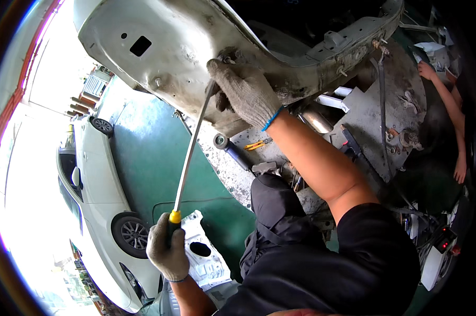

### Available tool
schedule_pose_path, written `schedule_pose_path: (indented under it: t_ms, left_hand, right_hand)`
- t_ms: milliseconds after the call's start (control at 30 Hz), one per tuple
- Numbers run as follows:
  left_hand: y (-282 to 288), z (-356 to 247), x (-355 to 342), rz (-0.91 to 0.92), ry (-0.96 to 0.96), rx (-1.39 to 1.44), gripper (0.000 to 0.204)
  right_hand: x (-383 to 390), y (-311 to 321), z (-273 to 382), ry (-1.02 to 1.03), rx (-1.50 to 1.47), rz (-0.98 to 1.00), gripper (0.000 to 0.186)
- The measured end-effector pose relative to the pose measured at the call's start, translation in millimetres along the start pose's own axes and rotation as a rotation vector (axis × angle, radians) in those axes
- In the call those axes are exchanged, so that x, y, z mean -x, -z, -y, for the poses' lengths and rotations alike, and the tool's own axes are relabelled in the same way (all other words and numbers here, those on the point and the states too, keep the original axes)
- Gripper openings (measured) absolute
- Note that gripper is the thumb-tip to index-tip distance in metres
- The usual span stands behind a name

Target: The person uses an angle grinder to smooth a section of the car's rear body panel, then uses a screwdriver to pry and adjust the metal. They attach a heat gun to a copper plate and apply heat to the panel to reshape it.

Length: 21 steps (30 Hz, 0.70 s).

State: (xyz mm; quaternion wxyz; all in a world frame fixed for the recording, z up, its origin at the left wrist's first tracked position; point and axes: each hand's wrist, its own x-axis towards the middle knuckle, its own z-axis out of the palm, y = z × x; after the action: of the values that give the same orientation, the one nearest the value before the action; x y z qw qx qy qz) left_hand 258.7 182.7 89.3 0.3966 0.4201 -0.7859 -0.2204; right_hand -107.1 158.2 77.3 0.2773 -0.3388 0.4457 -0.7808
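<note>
Left hand [167, 248] and right hand [244, 94] grip screwdriver [189, 159]; grinder [234, 152] near, white car [97, 181] beyond.

No lettering, number or sign can be read.

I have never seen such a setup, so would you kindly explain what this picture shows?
There is no machine here: a head-worn fisheye camera looks down at the work, bending straight edges. The gloved left hand holds the yellow and black handle of a long metal tool. The gloved right hand is at that tool's upper end, by a worn car body panel; its grip is unclear. On the speckled surface below lie a blue round-headed tool and an orange-yellow tool. At left stands a white car.
</note>
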Motion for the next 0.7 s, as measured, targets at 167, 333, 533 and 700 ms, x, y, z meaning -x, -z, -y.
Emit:
schedule_pose_path:
  t_ms: [167, 333, 533, 700]
  left_hand:
    - [-13.4, -2.6, -7.9, 0.024, 0.137, 0.126, 0.041]
    - [-0.2, -6.1, 0.8, 0.022, 0.094, 0.057, 0.04]
    - [3.4, -17.6, 2.5, 0.077, 0.26, 0.164, 0.039]
    - [-1.1, -16.8, -4.7, 0.035, 0.193, 0.12, 0.04]
  right_hand:
    - [0.2, 0.5, 4.1, 0.021, -0.033, -0.052, 0.043]
    - [2.2, 2.0, 0.4, -0.033, 0.03, 0.013, 0.056]
    - [6.0, -2.9, 11.3, -0.018, 0.004, 0.017, 0.051]
    - [5.7, -2.6, 2.6, 0.055, -0.003, -0.048, 0.048]
